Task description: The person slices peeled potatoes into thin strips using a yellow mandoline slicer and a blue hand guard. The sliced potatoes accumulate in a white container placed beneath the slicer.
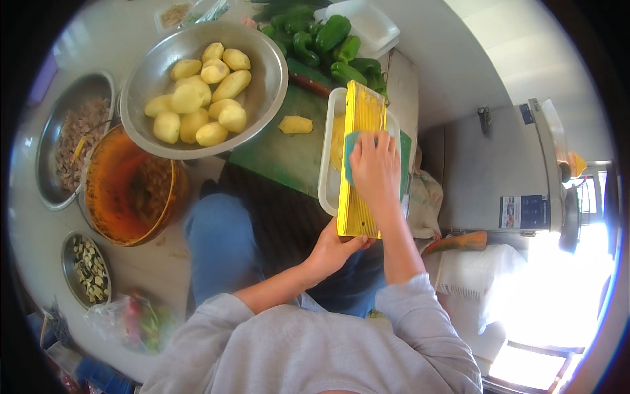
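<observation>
My left hand (339,246) grips the near end of a yellow mandoline slicer (365,108), thumb on top. The slicer lies lengthwise over a white plastic tray (325,167) that holds pale yellow slices (337,143). On the slicer's middle, my right hand (375,165) is closed around a teal holder (350,152); what lies beneath it is hidden. A single peeled potato piece (296,124) rests on the green cutting board (275,157) left of the tray. Behind it, a knife's brown handle (310,84) points toward the tray.
A steel bowl of peeled potatoes (275,98) stands at the board's left, beside an orange-stained pot (130,184) and a bowl of chopped meat (83,143). Green peppers (333,33) and white containers (369,24) lie beyond the board. A small dish of chopped pieces (91,270) sits lower left.
</observation>
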Action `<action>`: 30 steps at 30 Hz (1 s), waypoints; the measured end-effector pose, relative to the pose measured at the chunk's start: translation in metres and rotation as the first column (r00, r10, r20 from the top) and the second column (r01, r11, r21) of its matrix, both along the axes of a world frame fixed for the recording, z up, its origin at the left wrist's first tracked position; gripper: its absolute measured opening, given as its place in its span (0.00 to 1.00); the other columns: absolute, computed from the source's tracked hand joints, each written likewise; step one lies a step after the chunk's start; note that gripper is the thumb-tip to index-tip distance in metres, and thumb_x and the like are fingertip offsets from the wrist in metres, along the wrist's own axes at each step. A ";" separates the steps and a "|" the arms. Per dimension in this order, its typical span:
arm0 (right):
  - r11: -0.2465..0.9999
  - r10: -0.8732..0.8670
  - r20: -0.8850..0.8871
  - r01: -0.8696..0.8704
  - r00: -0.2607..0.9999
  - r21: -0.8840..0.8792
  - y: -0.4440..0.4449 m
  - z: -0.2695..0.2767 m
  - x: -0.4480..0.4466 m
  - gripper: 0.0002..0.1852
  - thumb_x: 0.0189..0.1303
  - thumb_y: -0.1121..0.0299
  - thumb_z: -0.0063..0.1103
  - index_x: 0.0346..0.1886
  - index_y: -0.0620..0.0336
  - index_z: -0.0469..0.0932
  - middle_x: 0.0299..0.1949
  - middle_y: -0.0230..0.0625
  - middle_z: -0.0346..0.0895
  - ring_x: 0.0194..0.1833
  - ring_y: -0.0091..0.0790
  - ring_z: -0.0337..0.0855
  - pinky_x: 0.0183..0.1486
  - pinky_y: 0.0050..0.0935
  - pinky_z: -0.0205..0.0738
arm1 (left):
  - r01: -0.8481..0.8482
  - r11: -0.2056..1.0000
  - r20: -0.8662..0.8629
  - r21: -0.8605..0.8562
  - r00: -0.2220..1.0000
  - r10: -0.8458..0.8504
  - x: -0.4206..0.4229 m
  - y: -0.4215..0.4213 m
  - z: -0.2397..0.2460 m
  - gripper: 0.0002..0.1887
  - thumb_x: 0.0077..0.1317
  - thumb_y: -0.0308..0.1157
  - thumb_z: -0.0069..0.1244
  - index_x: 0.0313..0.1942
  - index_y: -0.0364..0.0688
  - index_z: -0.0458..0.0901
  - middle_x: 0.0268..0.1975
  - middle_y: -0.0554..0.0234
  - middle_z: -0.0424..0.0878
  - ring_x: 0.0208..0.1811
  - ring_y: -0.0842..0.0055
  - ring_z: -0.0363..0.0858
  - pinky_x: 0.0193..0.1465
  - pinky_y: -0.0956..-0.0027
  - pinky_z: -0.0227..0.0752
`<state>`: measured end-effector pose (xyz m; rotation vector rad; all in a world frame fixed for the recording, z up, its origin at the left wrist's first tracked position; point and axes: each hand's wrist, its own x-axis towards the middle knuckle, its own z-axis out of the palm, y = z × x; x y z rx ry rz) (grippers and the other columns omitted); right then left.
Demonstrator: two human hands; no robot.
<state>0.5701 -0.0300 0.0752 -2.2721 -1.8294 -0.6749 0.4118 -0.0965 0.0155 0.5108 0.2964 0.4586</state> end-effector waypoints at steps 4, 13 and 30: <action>1.000 -0.001 -0.008 0.001 1.000 0.008 0.072 -0.002 0.053 0.09 0.67 0.63 0.60 0.44 0.56 0.77 0.45 0.45 0.75 0.50 0.52 0.79 0.50 0.50 0.75 | 0.020 0.998 0.009 0.057 1.000 -0.020 -0.004 0.004 0.002 0.18 0.75 0.24 0.55 0.62 0.36 0.72 0.55 0.56 0.85 0.54 0.73 0.86 0.58 0.68 0.82; 0.946 0.315 -0.919 0.152 -0.239 0.284 0.033 0.047 0.100 0.13 0.79 0.60 0.55 0.55 0.58 0.81 0.47 0.30 0.85 0.48 0.29 0.86 0.51 0.31 0.83 | 0.107 0.990 -0.016 0.089 0.994 -0.106 -0.011 0.005 0.000 0.18 0.75 0.29 0.55 0.61 0.37 0.73 0.53 0.56 0.85 0.50 0.72 0.87 0.53 0.67 0.84; 0.716 0.697 -0.434 0.588 -0.570 0.378 -0.063 -0.014 0.119 0.14 0.77 0.62 0.56 0.57 0.58 0.80 0.52 0.35 0.84 0.50 0.36 0.86 0.57 0.40 0.84 | 0.192 0.023 -0.179 0.981 0.853 0.491 0.046 0.170 0.087 0.10 0.69 0.30 0.59 0.49 0.40 0.83 0.38 0.53 0.84 0.36 0.65 0.85 0.41 0.61 0.78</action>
